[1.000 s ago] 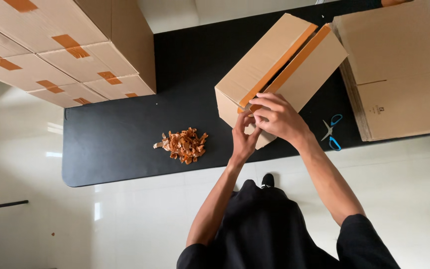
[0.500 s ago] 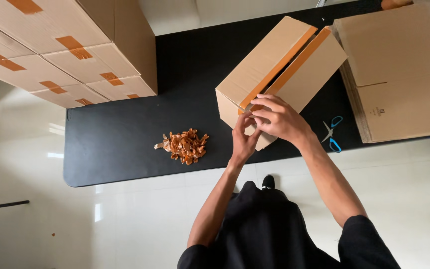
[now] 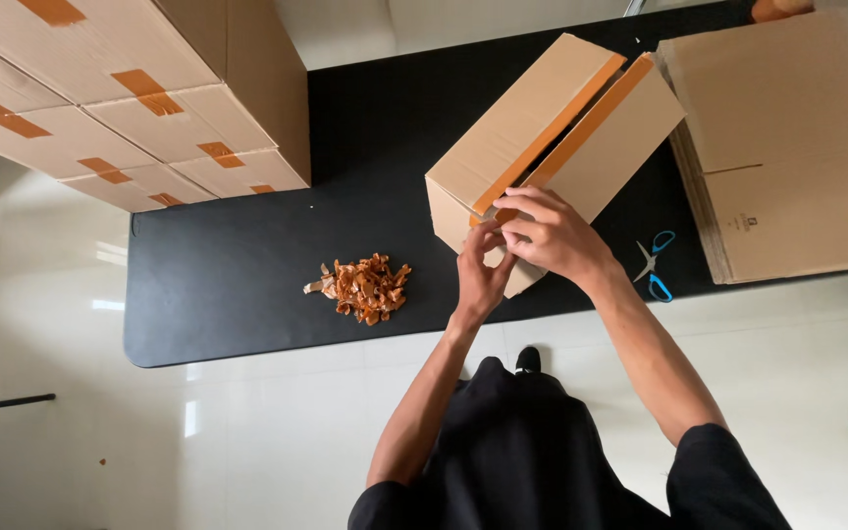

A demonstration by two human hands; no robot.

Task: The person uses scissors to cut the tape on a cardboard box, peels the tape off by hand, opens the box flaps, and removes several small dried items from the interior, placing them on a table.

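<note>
While both hands work at the near end of a taped carton, the scene lies as follows:

Carton: a brown cardboard box (image 3: 552, 147) lies askew on the black surface (image 3: 247, 265), an orange-brown tape strip (image 3: 566, 123) running along its top seam down to the near corner.
Left hand: the left hand (image 3: 481, 273) is at the box's near end face, fingers curled against the cardboard just below the tape's end; its grip is narrow, pinched at the tape end, though what it holds is too small to tell.
Right hand: the right hand (image 3: 554, 236) lies over the near top edge, fingers bent and pressing on the tape where it folds over the corner; grip closed down on the box edge.
Scraps: a small heap of orange-brown tape scraps (image 3: 363, 288) lies to the left of the hands, apart from the box.
Scissors: blue-handled scissors (image 3: 654, 265) lie right of the box, near the surface's front edge.
Stacks: flat cardboard sheets (image 3: 787, 147) at the right; taped boxes (image 3: 130, 88) piled at the left.
</note>
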